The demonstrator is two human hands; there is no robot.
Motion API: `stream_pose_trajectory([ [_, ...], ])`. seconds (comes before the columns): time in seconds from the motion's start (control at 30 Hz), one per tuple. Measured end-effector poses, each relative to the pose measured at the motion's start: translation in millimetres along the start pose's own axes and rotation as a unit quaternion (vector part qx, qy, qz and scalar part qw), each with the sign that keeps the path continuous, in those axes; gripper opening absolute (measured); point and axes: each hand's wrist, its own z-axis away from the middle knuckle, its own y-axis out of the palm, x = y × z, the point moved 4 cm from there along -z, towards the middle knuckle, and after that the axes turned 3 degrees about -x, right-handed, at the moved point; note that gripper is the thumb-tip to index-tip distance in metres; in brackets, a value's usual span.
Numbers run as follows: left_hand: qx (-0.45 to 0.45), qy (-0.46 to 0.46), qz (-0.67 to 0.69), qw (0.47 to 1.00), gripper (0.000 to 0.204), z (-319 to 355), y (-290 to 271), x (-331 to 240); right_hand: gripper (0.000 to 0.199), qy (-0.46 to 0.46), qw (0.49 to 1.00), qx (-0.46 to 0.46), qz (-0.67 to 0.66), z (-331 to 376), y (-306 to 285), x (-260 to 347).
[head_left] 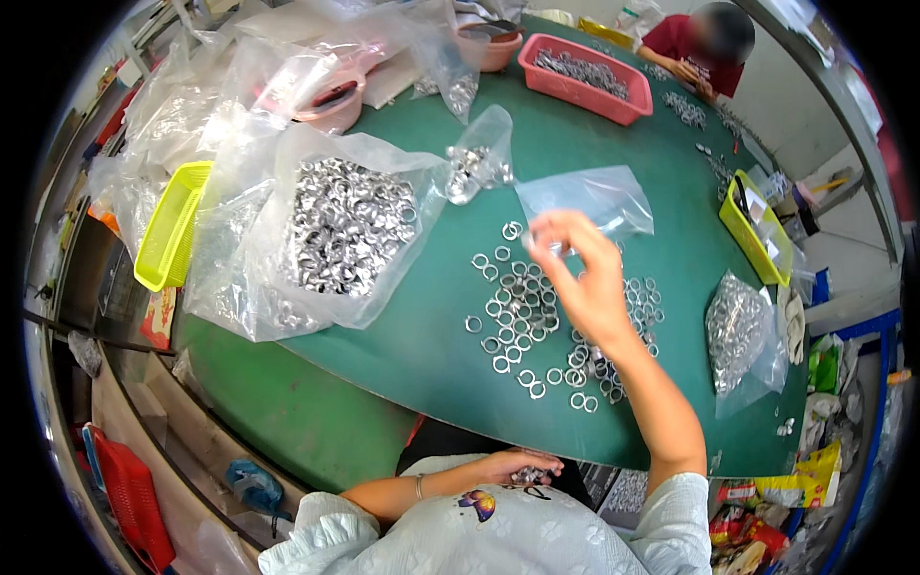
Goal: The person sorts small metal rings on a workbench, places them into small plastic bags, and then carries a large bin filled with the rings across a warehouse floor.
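Observation:
My right hand [586, 278] reaches out over the table, its thumb and forefinger closed towards each other and somewhat blurred. Whatever is between those fingertips is too smeared to make out. Beneath and around it lie many loose silvery metal rings [522, 297], open-looking bands with small tabs. Just beyond the fingers, a flat clear plastic bag [613, 196] lies on the table. Down by my lap, below the table edge, my left hand [522, 466] is cupped round a small heap of metal rings [532, 474].
Left of the rings, a large clear bag [379, 311] lies open, full of metal rings. Smaller filled bags [738, 331] sit around. A pink basket [585, 81] holds metal parts; yellow-green baskets [172, 225] stand both sides. Another person [704, 48] works at the far right.

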Motion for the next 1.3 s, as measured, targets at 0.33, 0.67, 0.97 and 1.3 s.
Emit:
stream_pose_trajectory([
  [0.33, 0.039, 0.085, -0.033, 0.995, 0.031, 12.3, -19.5, -6.3, 0.021, -0.067, 0.979, -0.015, 0.194, -62.4, 7.6, -31.6],
  [0.67, -0.090, 0.137, 0.106, 0.981, 0.015, 121.3, -24.7, -24.6, 0.020, -0.109, 0.825, 0.031, 0.554, 2.4, -72.7, -98.8],
  [0.97, -0.038, 0.238, 0.147, 0.959, 0.010, 159.4, 34.2, -91.9, 0.006, -0.046, 0.942, -0.170, 0.285, -19.3, -103.5, -64.7],
  [1.3, -0.015, 0.358, 0.063, 0.931, 0.034, 127.0, 135.7, -193.4, 0.005, -0.057, 0.948, -0.186, 0.250, 4.5, -100.5, 4.6],
])
